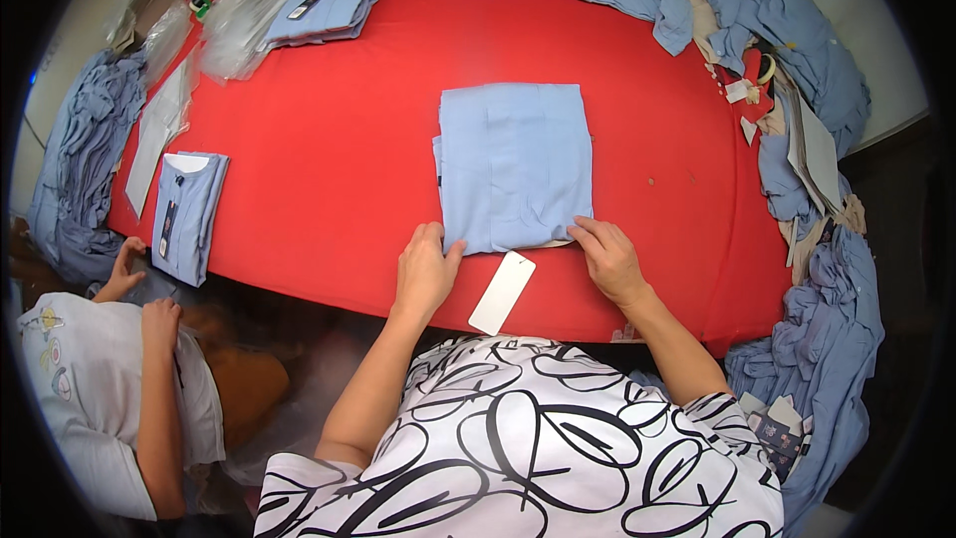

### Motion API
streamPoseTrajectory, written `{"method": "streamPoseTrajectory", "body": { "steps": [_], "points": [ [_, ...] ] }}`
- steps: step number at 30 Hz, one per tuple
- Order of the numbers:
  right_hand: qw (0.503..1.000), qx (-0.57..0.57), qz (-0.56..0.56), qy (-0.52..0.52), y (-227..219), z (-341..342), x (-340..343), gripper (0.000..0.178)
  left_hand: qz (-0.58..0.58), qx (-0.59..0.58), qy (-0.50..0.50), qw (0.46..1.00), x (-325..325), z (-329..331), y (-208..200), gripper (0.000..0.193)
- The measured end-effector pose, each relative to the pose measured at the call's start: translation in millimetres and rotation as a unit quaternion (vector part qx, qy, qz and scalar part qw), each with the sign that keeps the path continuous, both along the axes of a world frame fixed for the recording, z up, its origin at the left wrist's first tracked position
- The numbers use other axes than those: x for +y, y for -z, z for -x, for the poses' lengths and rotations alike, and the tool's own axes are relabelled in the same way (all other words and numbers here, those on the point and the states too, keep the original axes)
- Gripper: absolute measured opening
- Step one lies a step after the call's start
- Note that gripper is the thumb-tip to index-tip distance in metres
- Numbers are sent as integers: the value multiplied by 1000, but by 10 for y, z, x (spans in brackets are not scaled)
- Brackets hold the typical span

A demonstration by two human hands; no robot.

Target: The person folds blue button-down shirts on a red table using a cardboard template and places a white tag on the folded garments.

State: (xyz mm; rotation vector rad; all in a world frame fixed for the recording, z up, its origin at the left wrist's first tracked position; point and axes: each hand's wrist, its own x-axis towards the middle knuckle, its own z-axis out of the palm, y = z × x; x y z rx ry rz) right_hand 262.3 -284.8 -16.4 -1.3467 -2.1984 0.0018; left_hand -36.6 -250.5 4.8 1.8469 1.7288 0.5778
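Note:
A light blue folded garment point(513, 164) lies in a near-square on the red table in front of me. Its layers show a little at the left side, and a thin pale edge peeks out at the lower right. At the near left corner, my left hand point(428, 264) has its fingers and thumb closed around the cloth. My right hand point(609, 254) pinches the near right corner between thumb and fingers. Just below the near edge, a blank white hang tag point(502, 294) rests on the table, with a small hole at its top.
Finished-looking folded blue garments point(334, 2) with dark tags lie at the far left, beside clear plastic bags point(244, 15). Another folded garment point(187, 214) is near a co-worker's hand point(124, 271). Blue garment heaps point(797, 20) line the right edge, with a tape roll point(766, 70).

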Motion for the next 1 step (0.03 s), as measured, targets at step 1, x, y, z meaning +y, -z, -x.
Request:
{"method": "streamPoseTrajectory", "body": {
  "steps": [1],
  "points": [
    [1000,5,9,-8,-5,-21,7,29,26,-12,-6,1000,-5,-3,-22,39]
  ]
}}
